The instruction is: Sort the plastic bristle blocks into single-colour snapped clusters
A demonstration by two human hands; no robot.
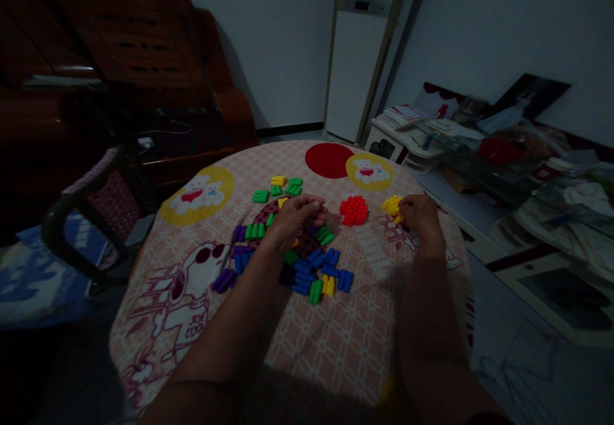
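Observation:
My left hand [298,217] hovers over a spread of plastic toy building blocks, its fingers stretched forward and apart with nothing visible in them. Beneath and around it lie green blocks [255,231], purple blocks [223,280] and blue blocks [303,275], partly hidden by the hand and forearm. To the right sits a tight cluster of red blocks [354,211], knobs showing. Beyond that, my right hand [422,215] pinches at the right edge of a group of yellow blocks [392,206]. Its fingertips are partly hidden, but a yellow block shows at them.
The round table has a patterned cloth [330,342]. More green and yellow blocks [278,181] lie toward its far side. A chair [96,201] stands at the left, a wooden sofa [158,67] behind it. On the right is a cluttered low cabinet [460,131]. The room is dim.

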